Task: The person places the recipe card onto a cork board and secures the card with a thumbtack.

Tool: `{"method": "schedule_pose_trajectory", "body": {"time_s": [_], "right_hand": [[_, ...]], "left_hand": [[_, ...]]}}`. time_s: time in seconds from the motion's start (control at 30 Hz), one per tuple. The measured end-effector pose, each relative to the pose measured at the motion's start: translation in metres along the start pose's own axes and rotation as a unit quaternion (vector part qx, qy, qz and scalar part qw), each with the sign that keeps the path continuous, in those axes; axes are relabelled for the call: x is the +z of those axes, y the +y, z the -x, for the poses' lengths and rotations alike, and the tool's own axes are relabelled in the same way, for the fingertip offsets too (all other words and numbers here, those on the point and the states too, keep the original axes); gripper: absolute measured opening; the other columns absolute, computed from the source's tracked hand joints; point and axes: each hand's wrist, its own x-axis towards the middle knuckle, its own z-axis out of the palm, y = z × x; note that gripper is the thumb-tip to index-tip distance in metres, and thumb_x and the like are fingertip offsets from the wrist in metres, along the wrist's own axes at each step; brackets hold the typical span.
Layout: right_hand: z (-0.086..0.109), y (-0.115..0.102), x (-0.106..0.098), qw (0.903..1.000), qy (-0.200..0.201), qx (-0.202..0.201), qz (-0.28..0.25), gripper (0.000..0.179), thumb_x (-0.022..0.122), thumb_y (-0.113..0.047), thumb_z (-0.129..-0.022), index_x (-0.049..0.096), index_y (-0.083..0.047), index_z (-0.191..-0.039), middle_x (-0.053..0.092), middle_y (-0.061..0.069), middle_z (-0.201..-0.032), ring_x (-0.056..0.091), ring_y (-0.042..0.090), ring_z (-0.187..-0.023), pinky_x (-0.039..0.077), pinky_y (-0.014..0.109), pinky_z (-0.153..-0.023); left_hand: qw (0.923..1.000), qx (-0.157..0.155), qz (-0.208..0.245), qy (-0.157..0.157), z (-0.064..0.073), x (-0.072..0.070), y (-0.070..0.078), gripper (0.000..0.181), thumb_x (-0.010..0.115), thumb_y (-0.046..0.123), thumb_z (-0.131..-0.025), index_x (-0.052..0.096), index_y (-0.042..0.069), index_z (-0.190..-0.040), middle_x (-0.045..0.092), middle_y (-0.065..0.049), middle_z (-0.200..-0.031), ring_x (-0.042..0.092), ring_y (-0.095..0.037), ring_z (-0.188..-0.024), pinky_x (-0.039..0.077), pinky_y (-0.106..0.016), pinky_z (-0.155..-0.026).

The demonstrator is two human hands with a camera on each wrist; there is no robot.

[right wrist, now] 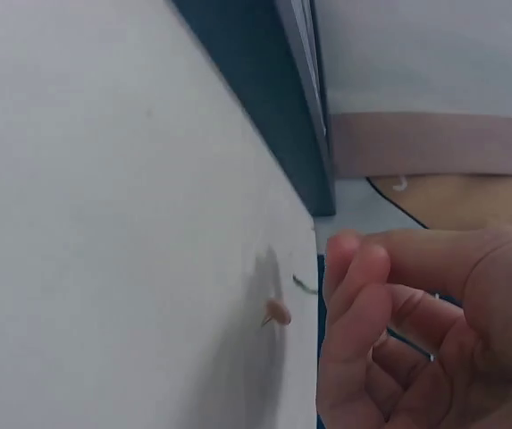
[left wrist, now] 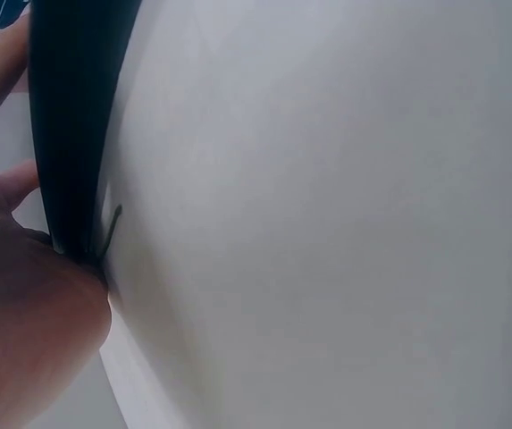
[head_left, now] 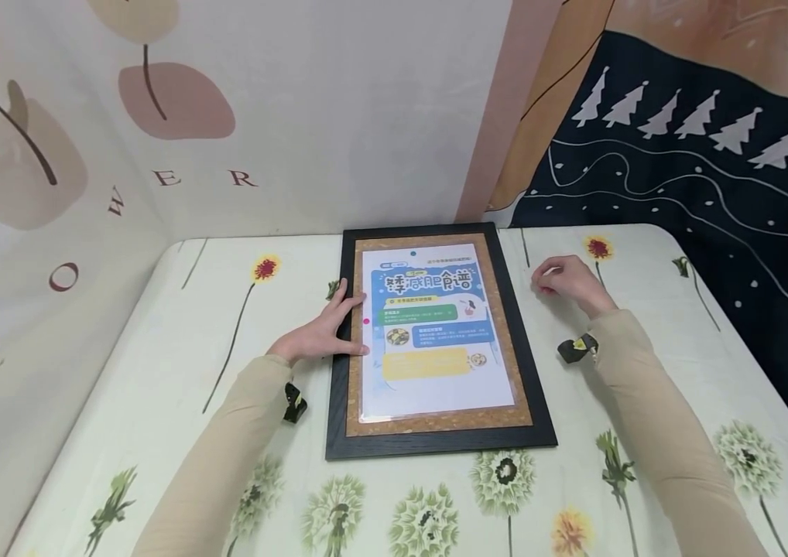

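Note:
A cork board [head_left: 436, 427] in a black frame [head_left: 444, 442] lies on a floral-covered table, bearing a glossy printed sheet [head_left: 450, 396]. One small teal dot [head_left: 413, 254] shows at the sheet's top, and a pink one on its left edge. My left hand [head_left: 320, 329] reaches across the frame's left side, fingers and thumb extended, tips at the sheet's left edge. Right of the frame, my right hand [head_left: 570, 283] is over the table with curled fingers; its thumb meets the fingertips, nothing showing between them. A small pinkish-brown thumbtack [right wrist: 278, 312] appears on the table below the fingertips.
A pale flower-print curtain [head_left: 338, 116] rises right behind the table, and a dark tree-patterned cloth [head_left: 700, 178] hangs along the right. Black wrist devices [head_left: 294, 403] are worn on both sleeved arms. The white table surface [left wrist: 327, 223] extends beside the frame.

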Motion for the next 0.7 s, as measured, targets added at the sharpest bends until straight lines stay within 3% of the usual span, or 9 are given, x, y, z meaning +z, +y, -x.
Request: {"method": "schedule_pose_trajectory", "body": {"time_s": [0.23, 0.7], "right_hand": [[0.003, 0.011, -0.002, 0.9993, 0.029, 0.019, 0.017, 0.024, 0.057, -0.013, -0.088, 0.064, 0.006, -0.102, 0.06, 0.004, -0.074, 0.05, 0.021, -0.077, 0.038, 0.032, -0.071], [0.003, 0.016, 0.002, 0.9971, 0.013, 0.069, 0.027, 0.028, 0.06, -0.018, -0.09, 0.061, 0.005, -0.105, 0.061, 0.007, -0.079, 0.05, 0.027, -0.086, 0.037, 0.034, -0.074]], "left_hand": [[1.0, -0.001, -0.001, 0.001, -0.001, 0.001, 0.001, 0.096, 0.077, 0.032, -0.082, 0.018, 0.01, -0.155, -0.024, -0.01, -0.157, -0.014, -0.033, -0.144, 0.012, -0.061, -0.11], [1.0, 0.0, 0.008, 0.001, 0.0, 0.0, 0.0, 0.096, 0.077, 0.032, -0.082, 0.018, 0.01, -0.155, -0.024, -0.01, -0.157, -0.014, -0.033, -0.144, 0.012, -0.062, -0.109]]}}
